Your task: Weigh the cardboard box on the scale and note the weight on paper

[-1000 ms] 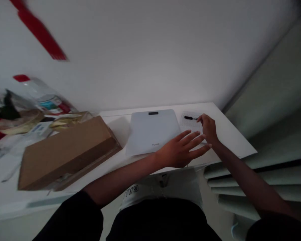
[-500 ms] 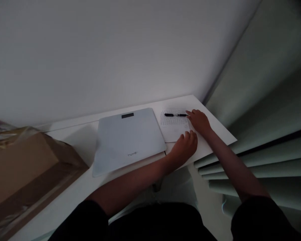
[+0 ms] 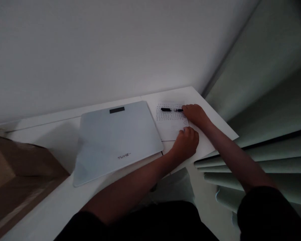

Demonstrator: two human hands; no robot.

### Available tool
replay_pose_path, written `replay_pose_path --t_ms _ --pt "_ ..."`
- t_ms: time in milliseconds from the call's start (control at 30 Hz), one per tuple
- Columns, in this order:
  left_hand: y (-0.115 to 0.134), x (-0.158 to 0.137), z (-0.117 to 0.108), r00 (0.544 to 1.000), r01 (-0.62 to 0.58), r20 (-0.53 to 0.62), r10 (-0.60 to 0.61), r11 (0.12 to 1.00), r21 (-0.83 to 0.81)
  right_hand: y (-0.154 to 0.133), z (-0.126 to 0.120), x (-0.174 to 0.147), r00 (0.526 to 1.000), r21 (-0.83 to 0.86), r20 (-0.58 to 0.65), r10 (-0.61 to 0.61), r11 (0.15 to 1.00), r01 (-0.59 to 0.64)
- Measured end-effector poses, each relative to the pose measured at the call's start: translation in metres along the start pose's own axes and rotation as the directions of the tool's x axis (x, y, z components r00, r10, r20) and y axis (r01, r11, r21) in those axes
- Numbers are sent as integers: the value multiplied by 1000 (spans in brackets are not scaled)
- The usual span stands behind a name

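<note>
The right hand is resting on a sheet of paper near the far right corner of the white table, its fingers curling narrowly onto the end of a black pen; whether the fingertips are actually pinching the pen cannot be told. The pen is lying flat across the top of the paper, pointing left toward the scale. The left hand is sitting loosely closed on the near edge of the same sheet, knuckles up, holding nothing that is showing.

The paper is lying just beside the right edge of the scale, and both hands are working in the narrow strip between the scale and the table's right edge. Beyond that edge, pale blinds are running alongside in long slats. The wall is closing off the far side. Bare tabletop is opening to the left of the scale, up to a cardboard box at the left border.

The scale is a thin, smooth, glassy slab with rounded corners, a small dark display window and faint lettering. The paper is matte, carrying rows of small print. The box is looking dull brown and flat-faced. Dark sleeves are covering both upper arms.
</note>
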State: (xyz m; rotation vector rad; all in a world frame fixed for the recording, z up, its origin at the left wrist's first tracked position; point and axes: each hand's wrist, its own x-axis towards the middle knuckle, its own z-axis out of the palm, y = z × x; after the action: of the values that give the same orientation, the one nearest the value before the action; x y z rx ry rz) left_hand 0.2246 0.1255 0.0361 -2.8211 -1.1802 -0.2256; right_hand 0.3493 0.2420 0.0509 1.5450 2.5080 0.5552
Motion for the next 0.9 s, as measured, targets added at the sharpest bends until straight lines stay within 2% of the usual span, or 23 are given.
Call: replay_pose_path --t_ms 133,233,400,533,667,700,733,767,800,833,867,900 --pt "-2 0 4 997 23 -77 -28 998 -60 4 -10 9 994 -63 99 -38 997 44" --pt "-2 0 7 994 30 -102 -38 996 -81 10 -17 14 993 -49 116 -26 998 32" --pt "-3 1 7 992 34 -118 -45 995 -97 29 -25 12 990 108 -69 124 987 -116" --pt "-4 1 7 991 29 -126 -41 995 -94 43 -27 -3 944 233 -175 281 943 -238" --pt "-4 1 9 990 31 -138 -43 996 -89 40 -17 -19 873 382 -283 397 881 -277" --pt "-5 1 9 989 32 -142 -44 996 -89 36 -13 -21 846 494 -299 442 830 -259" --pt "-5 1 10 988 34 -146 -46 996 -88 31 -8 -23 824 649 -289 488 732 -206" --pt "-5 1 10 988 38 -149 -51 995 -88 25 -3 -23 822 811 -241 517 572 -122" --pt "-6 1 10 987 43 -149 -56 995 -89 20 2 -24 850 937 -151 505 347 -39" --pt "-7 1 11 987 49 -145 -63 995 -92 15 7 -23 878 989 -78 472 151 6" --pt "-7 1 11 988 55 -140 -69 994 -98 11 11 -22 900 999 -31 434 27 21" --pt "-7 1 10 988 61 -134 -74 993 -105 8 15 -22 913 999 1 409 -46 20"
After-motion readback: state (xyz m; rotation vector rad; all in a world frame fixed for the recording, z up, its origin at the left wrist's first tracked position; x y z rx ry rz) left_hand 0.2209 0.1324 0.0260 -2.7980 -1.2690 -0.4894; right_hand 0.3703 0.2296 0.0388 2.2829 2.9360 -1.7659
